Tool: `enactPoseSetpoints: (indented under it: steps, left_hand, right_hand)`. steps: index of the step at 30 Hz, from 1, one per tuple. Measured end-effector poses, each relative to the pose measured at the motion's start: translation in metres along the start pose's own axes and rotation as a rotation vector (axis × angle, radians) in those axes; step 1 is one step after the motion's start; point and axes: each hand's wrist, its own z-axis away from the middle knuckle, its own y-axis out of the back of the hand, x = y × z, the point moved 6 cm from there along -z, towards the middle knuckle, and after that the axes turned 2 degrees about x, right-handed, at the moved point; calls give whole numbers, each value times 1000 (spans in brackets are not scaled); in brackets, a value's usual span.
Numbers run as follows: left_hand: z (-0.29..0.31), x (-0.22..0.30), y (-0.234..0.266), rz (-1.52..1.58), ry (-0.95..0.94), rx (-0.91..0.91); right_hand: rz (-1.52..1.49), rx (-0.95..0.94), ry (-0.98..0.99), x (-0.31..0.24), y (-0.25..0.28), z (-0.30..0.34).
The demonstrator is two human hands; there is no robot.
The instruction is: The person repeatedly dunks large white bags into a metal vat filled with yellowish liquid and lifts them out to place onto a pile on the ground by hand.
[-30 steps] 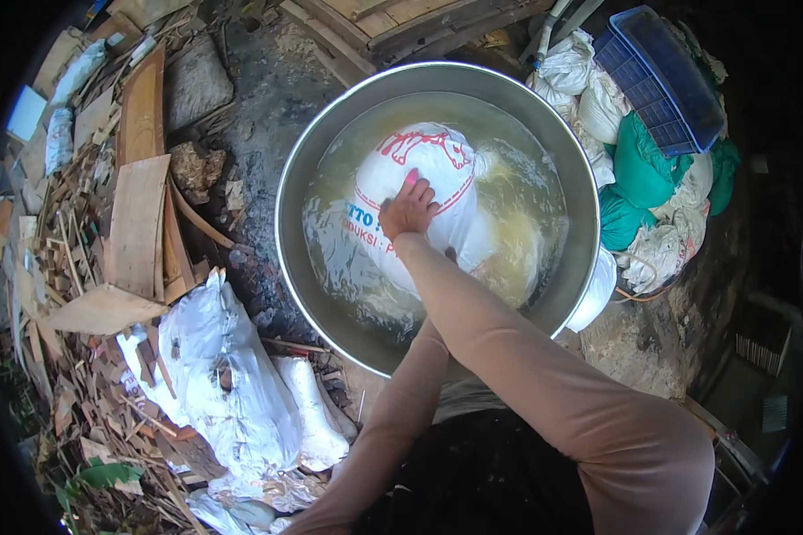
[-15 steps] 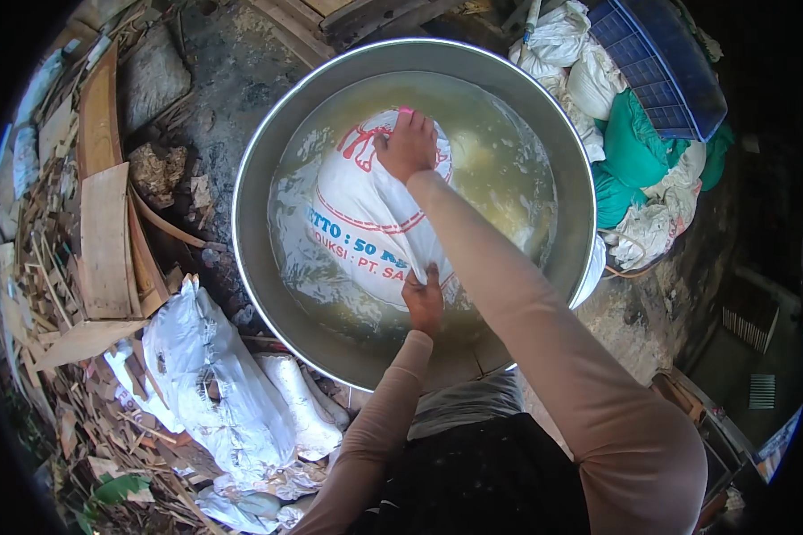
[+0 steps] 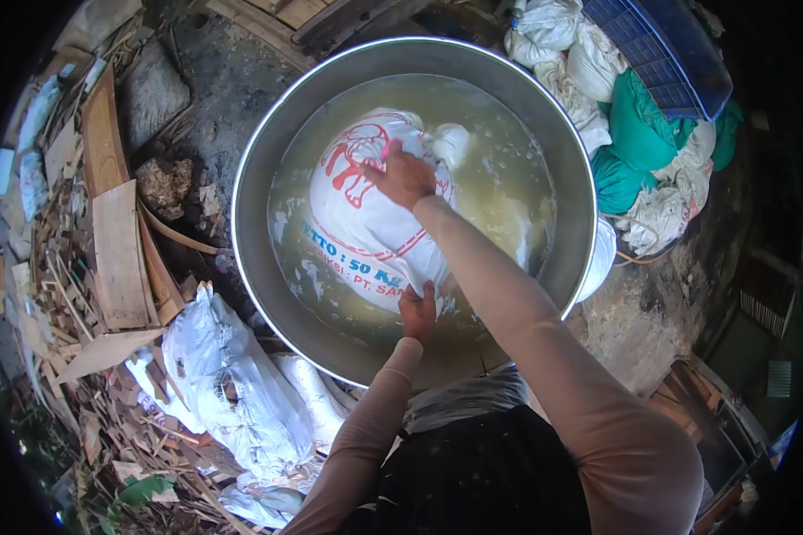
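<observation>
Head view: the sack (image 3: 366, 227) sits in the basin (image 3: 268, 152) of cloudy water. The right hand (image 3: 404, 176) has slid back a bit and presses flat on top; the left hand (image 3: 418, 312) still grips the near end (soaking goes on).

Your white woven sack (image 3: 366, 223) shows red line art and a red curved stripe, with blue lettering near its lower edge. It sits in cloudy yellowish water (image 3: 500, 178) inside a silver-grey metal basin (image 3: 259, 160). Your sleeves are beige. Far right, a blue crate (image 3: 660, 45) tops teal and white bundles (image 3: 633, 134).
</observation>
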Motion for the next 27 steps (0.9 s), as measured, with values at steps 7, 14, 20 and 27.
enactPoseSetpoints:
  steps: [7,14,20,27]
  left_hand:
    - [11,-50,76,-761,112,-334]
    - [-70,124,213,-611,-244,70]
    - [-234,111,214,-309,164,310]
    - [-318,52,293,44,277,265]
  right_hand:
    - [-301,218,158,21,26,162]
    - [-292,122,44,79,42,255]
    - [-260,137,52,82,39,257]
    - [-313,119,73,70,37,252]
